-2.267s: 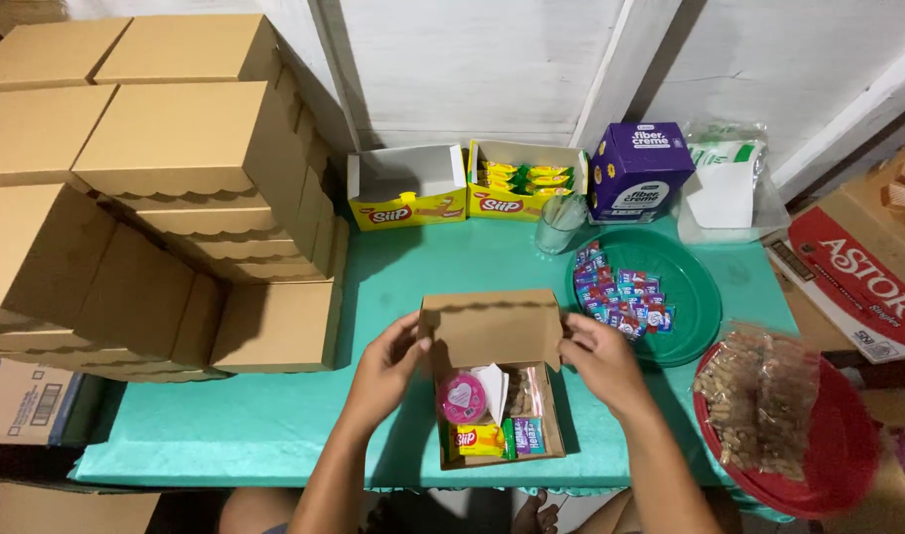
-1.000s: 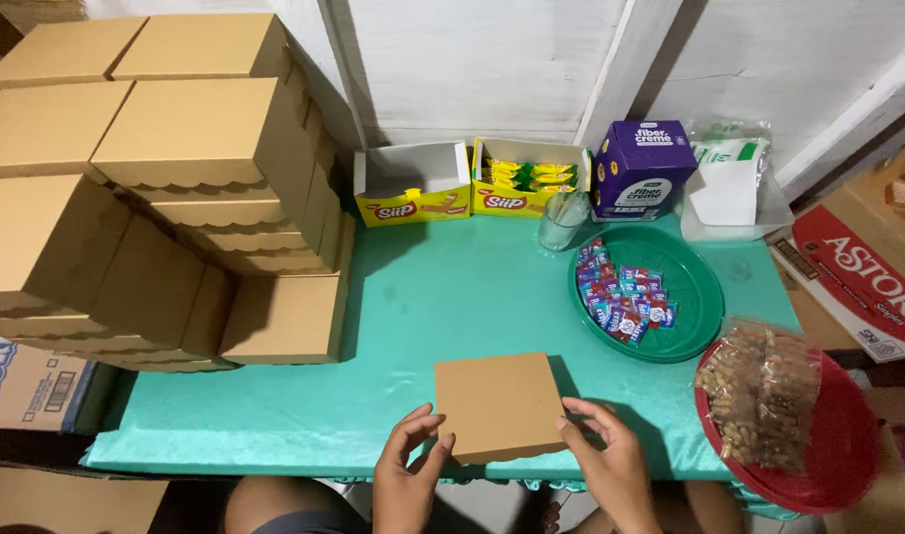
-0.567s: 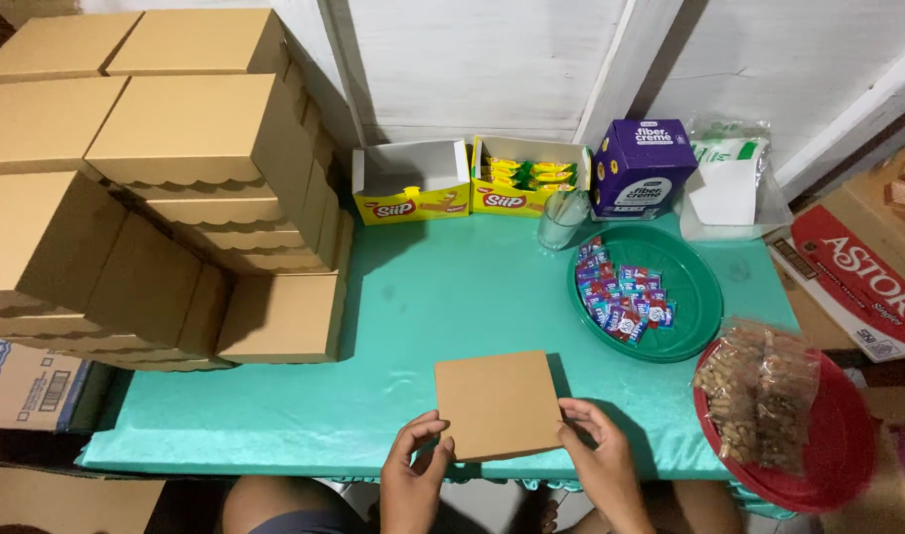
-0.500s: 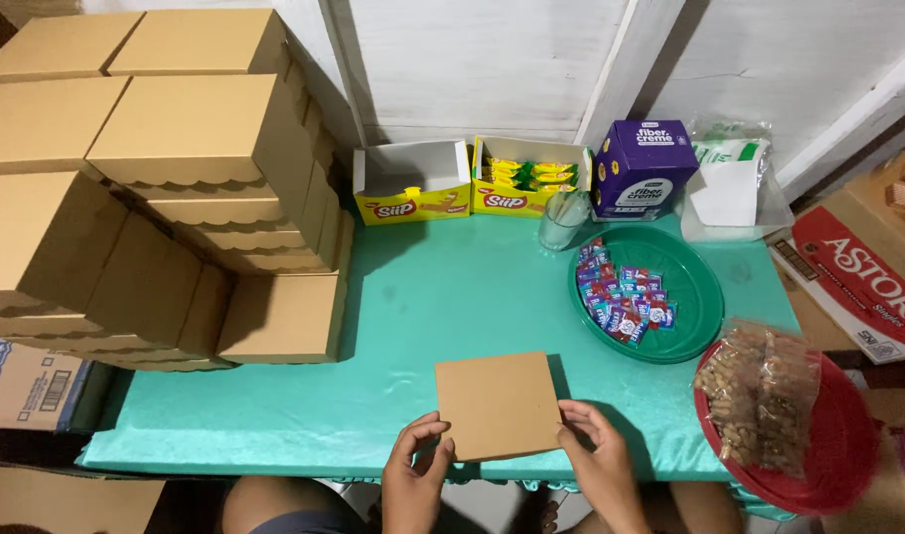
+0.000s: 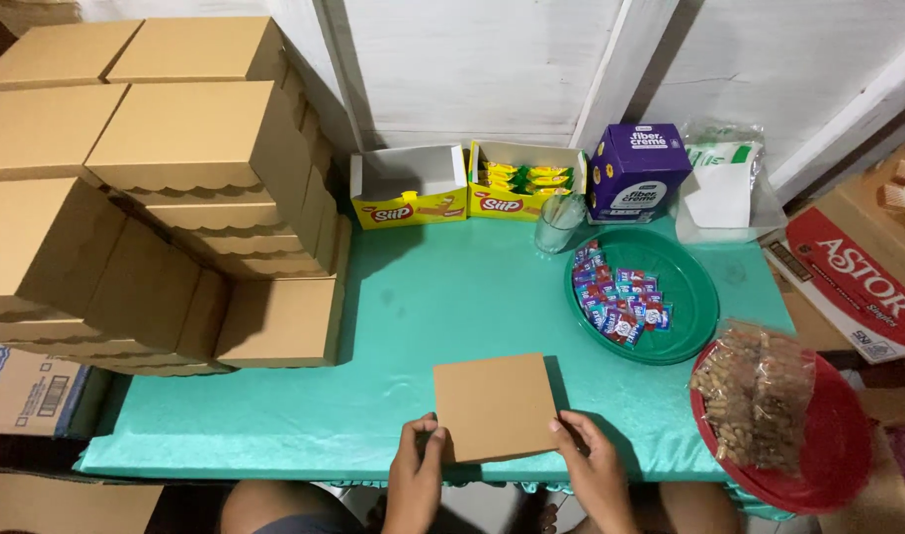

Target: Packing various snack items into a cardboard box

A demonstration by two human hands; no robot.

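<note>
One small brown box (image 5: pixel 495 406) sits shut at the near edge of the green table (image 5: pixel 452 297), right in front of the person. The left hand (image 5: pixel 416 480) holds its near left corner, thumb on top and fingers curled under the edge. The right hand (image 5: pixel 593 473) holds the near right corner the same way. Both hands pinch lightly; they are not squeezing hard.

I think the box is light and made of thin card. It looks stiff enough to keep its shape, but a hard squeeze could dent it. The flat lid looks smooth, so it may slip. The best place to hold it is by two opposite sides, low down, with flat fingers.

Left of the small box stands a big stack of brown boxes (image 5: pixel 156 198), more than ten, too many hidden to count right. Behind the small box are two yellow cartons (image 5: pixel 469 183), one clear glass (image 5: pixel 557 223), one purple carton (image 5: pixel 637 170) and one clear bag (image 5: pixel 724 188). To its right are one green tray (image 5: pixel 694 297) with many little sweets and one red tray (image 5: pixel 838 445) with bags of nuts (image 5: pixel 754 405).
</note>
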